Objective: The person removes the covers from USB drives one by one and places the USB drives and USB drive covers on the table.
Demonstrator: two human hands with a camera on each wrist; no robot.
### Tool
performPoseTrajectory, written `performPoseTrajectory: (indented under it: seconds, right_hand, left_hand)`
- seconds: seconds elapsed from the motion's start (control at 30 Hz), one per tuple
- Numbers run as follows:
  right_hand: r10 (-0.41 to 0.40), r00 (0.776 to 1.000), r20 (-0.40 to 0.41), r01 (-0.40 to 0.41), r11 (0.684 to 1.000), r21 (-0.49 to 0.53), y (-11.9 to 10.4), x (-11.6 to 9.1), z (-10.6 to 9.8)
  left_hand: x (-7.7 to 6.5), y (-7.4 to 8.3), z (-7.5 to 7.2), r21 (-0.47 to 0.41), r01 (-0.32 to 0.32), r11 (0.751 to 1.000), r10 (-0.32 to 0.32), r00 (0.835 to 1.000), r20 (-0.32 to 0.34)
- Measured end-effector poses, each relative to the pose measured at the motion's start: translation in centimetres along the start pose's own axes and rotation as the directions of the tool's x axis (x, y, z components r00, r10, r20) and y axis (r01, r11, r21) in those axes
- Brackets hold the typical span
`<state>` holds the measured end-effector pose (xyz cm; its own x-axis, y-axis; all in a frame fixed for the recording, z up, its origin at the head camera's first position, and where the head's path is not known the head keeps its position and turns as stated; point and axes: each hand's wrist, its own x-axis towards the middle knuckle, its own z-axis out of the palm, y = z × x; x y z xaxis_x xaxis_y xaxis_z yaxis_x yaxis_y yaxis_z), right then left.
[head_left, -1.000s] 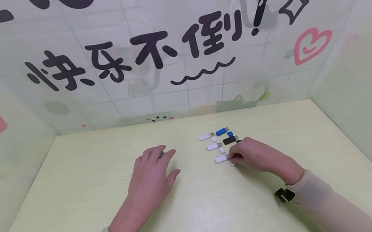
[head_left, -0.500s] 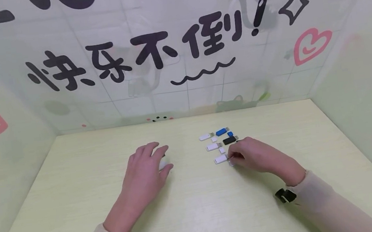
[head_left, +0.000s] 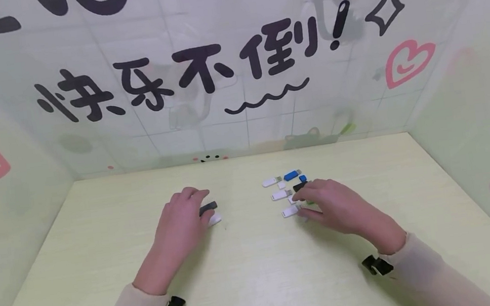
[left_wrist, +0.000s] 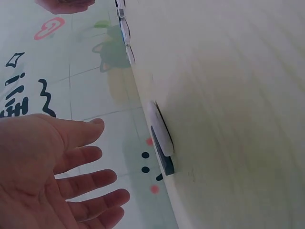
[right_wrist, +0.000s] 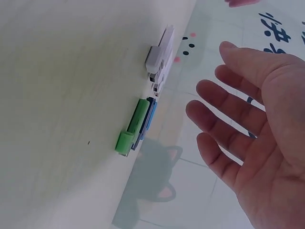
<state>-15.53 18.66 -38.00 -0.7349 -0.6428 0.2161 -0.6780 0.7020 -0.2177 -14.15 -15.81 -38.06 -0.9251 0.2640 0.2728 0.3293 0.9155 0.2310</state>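
My left hand (head_left: 183, 219) hovers with loosely spread fingers over a dark USB stick (head_left: 208, 208) and a white USB stick (head_left: 214, 220), partly hiding both. In the left wrist view the fingers hold nothing and stay apart from the white USB stick (left_wrist: 161, 131). Over on the right, my right hand (head_left: 341, 207) hangs above a group of USB sticks, fingers relaxed and holding nothing. The front white USB stick (head_left: 291, 211) lies by its thumb. Beneath this hand a green USB stick (right_wrist: 139, 114) is mostly hidden from the head view; its green cap (right_wrist: 125, 141) lies at its end.
Farther back in the group lie a blue USB stick (head_left: 292, 175), its blue cap (head_left: 302, 178), a black USB stick (head_left: 299, 186) and two more white USB sticks with white caps beside them. Printed walls (head_left: 242, 133) enclose the pale table (head_left: 261, 283) at the back and both sides.
My left hand has drawn back to the left, uncovering more of the dark and white USB sticks. The right fingers, bunched at the front white cap before, have loosened and lifted.
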Motion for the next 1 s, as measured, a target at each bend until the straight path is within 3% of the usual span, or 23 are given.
performPoseTrajectory:
  seconds: [0.2, 0.4, 0.77, 1.0]
  right_hand:
    - [-0.015, 0.999, -0.046, 0.014, 1.0, -0.022, -0.2, -0.2, 0.3]
    - [-0.021, 0.997, -0.073, 0.019, 0.999, -0.029, -0.3, -0.4, 0.6]
    - [-0.023, 0.997, -0.078, 0.021, 0.999, -0.03, -0.6, -0.5, 1.0]
    - [-0.012, 0.997, -0.073, 0.01, 1.0, -0.029, -0.6, -0.6, 1.1]
  left_hand:
    - [0.7, -0.7, 0.4, 0.001, 0.02, 1.0, -0.02, 0.999, 0.036]
    - [1.4, -1.3, 0.7, 0.002, 0.058, 0.998, -0.057, 0.991, 0.117]
    - [2.5, -1.7, 0.9, 0.021, 0.125, 0.992, -0.126, 0.954, 0.272]
    - [2.9, -1.8, 1.3, 0.037, 0.122, 0.992, -0.127, 0.944, 0.304]
